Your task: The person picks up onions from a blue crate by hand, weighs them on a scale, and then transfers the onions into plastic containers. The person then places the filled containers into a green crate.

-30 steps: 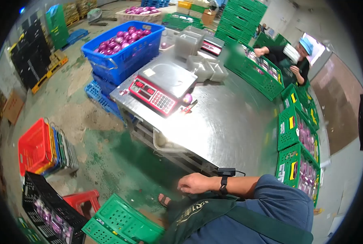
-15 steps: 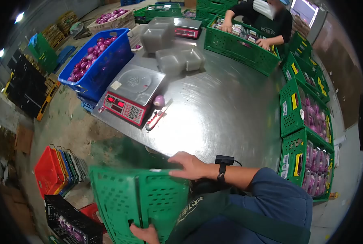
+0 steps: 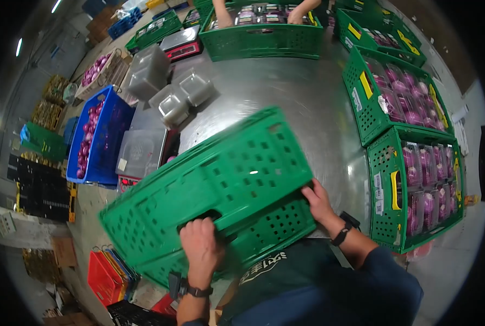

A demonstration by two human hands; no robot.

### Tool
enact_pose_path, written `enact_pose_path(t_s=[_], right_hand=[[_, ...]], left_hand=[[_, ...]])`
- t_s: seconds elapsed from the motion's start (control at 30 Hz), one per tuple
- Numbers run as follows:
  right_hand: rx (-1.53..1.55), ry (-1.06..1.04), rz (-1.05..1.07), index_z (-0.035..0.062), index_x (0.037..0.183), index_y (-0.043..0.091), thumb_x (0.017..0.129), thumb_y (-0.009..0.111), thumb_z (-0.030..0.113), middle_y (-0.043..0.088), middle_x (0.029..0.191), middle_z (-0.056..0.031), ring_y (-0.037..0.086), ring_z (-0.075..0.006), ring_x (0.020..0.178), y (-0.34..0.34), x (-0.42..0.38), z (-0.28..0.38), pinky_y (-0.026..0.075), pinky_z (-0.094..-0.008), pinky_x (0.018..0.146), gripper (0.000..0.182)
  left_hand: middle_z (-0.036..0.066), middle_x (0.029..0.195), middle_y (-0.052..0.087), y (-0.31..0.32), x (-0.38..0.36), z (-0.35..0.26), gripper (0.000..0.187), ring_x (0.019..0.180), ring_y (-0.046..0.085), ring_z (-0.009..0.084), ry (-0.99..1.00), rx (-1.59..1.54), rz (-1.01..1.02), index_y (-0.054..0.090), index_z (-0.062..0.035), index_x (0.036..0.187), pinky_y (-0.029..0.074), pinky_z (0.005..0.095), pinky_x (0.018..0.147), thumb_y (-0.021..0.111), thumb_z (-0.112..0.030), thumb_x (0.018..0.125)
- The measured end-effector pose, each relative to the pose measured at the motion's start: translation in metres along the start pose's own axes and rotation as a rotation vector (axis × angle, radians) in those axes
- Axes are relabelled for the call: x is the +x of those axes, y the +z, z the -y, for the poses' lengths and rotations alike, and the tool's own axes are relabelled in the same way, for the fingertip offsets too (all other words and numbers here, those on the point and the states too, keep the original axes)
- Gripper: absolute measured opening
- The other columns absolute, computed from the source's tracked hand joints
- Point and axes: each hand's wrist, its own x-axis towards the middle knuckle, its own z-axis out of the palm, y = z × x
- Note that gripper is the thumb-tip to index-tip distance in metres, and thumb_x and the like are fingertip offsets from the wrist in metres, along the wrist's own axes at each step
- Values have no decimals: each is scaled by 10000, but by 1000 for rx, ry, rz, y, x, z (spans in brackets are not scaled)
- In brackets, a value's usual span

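Both my hands hold a green perforated plastic crate (image 3: 242,168), tilted over the near side of the metal table. Its panels look folded together. My left hand (image 3: 201,242) is closed round the handle slot in its near side. At the crate's right end, my right hand (image 3: 319,202) grips the edge, thumb on top. Behind the crate's left part, a scale (image 3: 142,152) with a clear lid or tray-like top is partly covered. A bit of a red onion (image 3: 171,159) shows beside the scale; the knife seen earlier is hidden.
Clear plastic containers (image 3: 174,103) are stacked on the metal table (image 3: 264,87). A blue crate (image 3: 109,138) of red onions stands left. Green crates of packed onions (image 3: 381,122) line the right. Across the table, another person's hands reach into a green crate (image 3: 261,43).
The green crate has come up from beside the table to over its near side and turned. My right hand has shifted to its right end; my view has swung right.
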Motion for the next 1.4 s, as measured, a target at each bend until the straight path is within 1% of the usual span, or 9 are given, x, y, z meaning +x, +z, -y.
enact_pose_path(t_s=[0.23,0.47,0.5,0.67,0.8,0.93,1.1,1.27,1.4], right_hand=[[-9,100,-422,-46,1401,525,1057,509,246,593,1362,-148,533,-241,1257,-85,-77,-38,377,-356,1092,452],[1,83,-718,-46,1415,512,1042,556,186,594,1340,-159,538,-236,1251,-82,-133,-16,408,-382,1076,441],[-52,38,-733,-39,1417,513,979,650,159,553,1395,-180,535,-263,1266,-81,-137,-25,416,-398,1081,500],[-723,158,-925,-17,1427,505,833,778,219,454,1491,-227,402,-386,1387,-37,-159,-25,356,-452,1152,694],[-762,215,-947,10,1377,542,825,775,223,478,1474,-219,419,-386,1379,14,-167,-19,366,-443,1151,636],[-719,153,-930,26,1330,579,836,776,193,551,1405,-176,528,-342,1280,50,-188,-12,442,-410,1056,557],[-705,139,-973,44,1234,649,854,773,151,678,1214,-122,654,-276,1104,53,-184,36,517,-351,895,414],[-898,67,-825,30,1176,691,856,776,202,705,1157,-159,650,-322,1097,20,-144,58,518,-388,922,373],[-996,152,-583,29,1224,692,856,772,287,691,1213,-194,625,-370,1157,-7,-80,13,501,-425,992,457]], left_hand=[[109,884,525,28,115,-67,324,858,526,312,519,-132,97,555,-70,975,387,429,750,636,-23,664],[127,864,528,99,156,-93,200,847,541,326,785,-281,165,541,-73,952,409,440,745,610,-27,770],[151,900,549,115,162,-90,345,865,553,359,830,-310,193,551,-50,983,417,462,744,651,-23,654],[181,996,594,176,187,-78,415,977,595,401,912,-332,376,558,-39,1009,483,480,832,728,-21,631],[202,1137,672,174,221,-74,447,1067,641,409,932,-428,546,640,-28,1145,532,492,901,741,-57,710],[218,1000,718,157,272,-89,246,897,685,440,985,-553,264,712,-67,1069,565,526,794,662,-102,831],[123,951,681,140,321,-111,197,942,634,366,747,-545,-155,701,-106,942,491,492,848,794,-168,780],[88,950,627,140,318,-110,206,941,590,313,582,-372,-444,651,-137,853,441,482,801,832,-173,761],[114,998,624,155,297,-94,258,981,580,344,480,-565,-230,645,-94,928,458,472,851,826,-165,758]])
